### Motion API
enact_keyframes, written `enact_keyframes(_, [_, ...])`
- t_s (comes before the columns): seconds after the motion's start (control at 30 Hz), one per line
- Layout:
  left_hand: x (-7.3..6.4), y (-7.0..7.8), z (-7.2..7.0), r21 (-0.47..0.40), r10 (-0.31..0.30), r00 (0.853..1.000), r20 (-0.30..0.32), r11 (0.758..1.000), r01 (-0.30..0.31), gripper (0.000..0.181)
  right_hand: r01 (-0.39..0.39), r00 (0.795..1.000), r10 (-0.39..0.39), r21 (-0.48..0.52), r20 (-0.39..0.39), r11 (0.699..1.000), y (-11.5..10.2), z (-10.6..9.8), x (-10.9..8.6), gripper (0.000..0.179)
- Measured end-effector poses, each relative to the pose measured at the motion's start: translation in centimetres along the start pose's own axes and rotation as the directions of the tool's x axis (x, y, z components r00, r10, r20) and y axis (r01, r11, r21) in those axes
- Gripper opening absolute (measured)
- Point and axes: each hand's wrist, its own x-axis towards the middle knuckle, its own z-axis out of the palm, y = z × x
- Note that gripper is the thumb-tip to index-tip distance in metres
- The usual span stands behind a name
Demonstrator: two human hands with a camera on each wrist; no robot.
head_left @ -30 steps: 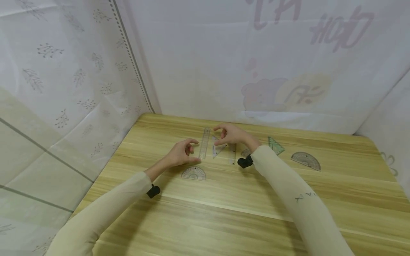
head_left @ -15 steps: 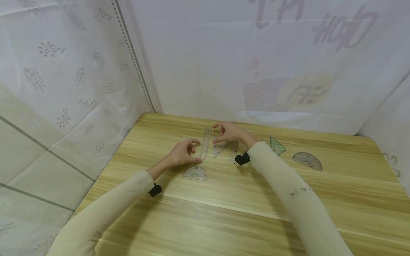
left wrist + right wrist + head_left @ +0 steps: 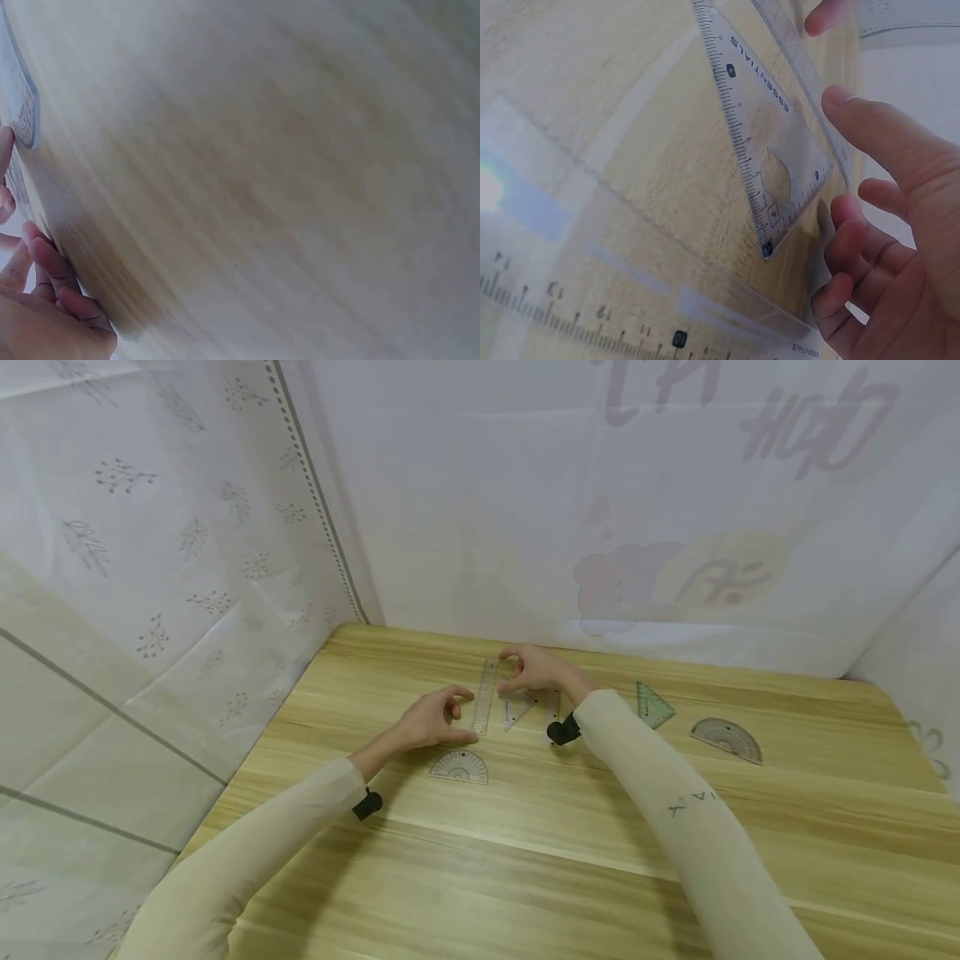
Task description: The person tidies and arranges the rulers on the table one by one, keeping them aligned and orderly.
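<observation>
A clear straight ruler lies on the wooden table between the two hands. Beside its left long edge, my left hand has thumb and index finger spread apart, with the fingertips close to the ruler. On the other side, my right hand curves its thumb and index finger loosely, fingertips near the ruler's upper right edge. Below the right hand is a clear set square with a round hole. A second clear ruler lies farther right, partly hidden by the right wrist in the head view.
A clear protractor lies in front of the left hand. Farther right are a green set square and a greyish protractor. Patterned cloth hangs along the table's back and sides.
My right hand has shifted a little left and back, from over the set square toward the ruler's edge. The left hand stays nearly still. The head view has drifted slightly.
</observation>
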Motion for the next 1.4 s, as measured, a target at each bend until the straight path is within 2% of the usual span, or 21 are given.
enact_keyframes(0.27, [0.03,0.5,-0.08,0.029,-0.021,1.0,0.01,0.999,0.021,0.076,-0.016,1.0,0.016,-0.016,0.006,1.0,-0.05,-0.09,0.45,0.075])
enact_keyframes(1.07, [0.22,0.45,0.13,0.067,-0.045,0.999,0.017,0.997,0.044,0.076,-0.063,0.998,0.064,-0.04,0.026,0.997,-0.44,0.04,0.62,0.08])
enact_keyframes(1.4, [0.4,0.38,0.08,0.069,-0.056,0.998,0.007,0.996,0.055,0.076,-0.071,0.997,0.073,-0.096,0.018,0.993,-0.67,0.08,0.92,0.079])
